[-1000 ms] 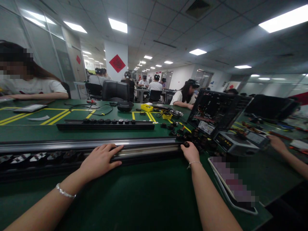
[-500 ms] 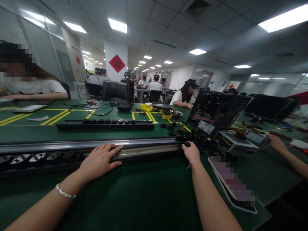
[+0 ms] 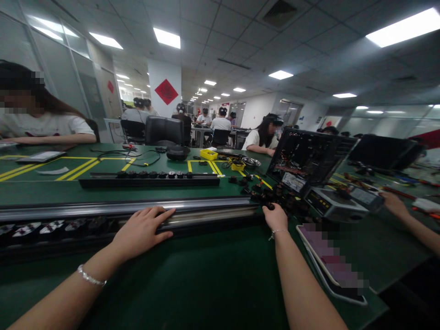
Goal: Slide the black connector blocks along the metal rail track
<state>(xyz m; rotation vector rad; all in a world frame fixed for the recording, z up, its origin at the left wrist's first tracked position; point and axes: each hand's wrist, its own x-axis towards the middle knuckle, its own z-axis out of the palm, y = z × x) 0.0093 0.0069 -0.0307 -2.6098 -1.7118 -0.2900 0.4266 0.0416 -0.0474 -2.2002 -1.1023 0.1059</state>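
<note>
A long black and silver power strip housing (image 3: 206, 211) lies across the green table in front of me. My left hand (image 3: 142, 230) rests flat on its middle, fingers stretched out. My right hand (image 3: 275, 216) is at the housing's right end, fingers pinched on a small black socket part (image 3: 271, 206) beside a pile of such parts (image 3: 285, 199). Several socket inserts (image 3: 51, 226) sit in the housing's left portion.
A second black power strip (image 3: 149, 179) lies farther back. An open computer case (image 3: 309, 160) and a meter (image 3: 335, 206) stand at right, a tablet (image 3: 332, 263) near my right arm. Another person's hand (image 3: 395, 204) reaches in from the right. People sit around.
My right hand has shifted slightly right toward the pile of parts. The left hand stays put on the housing.
</note>
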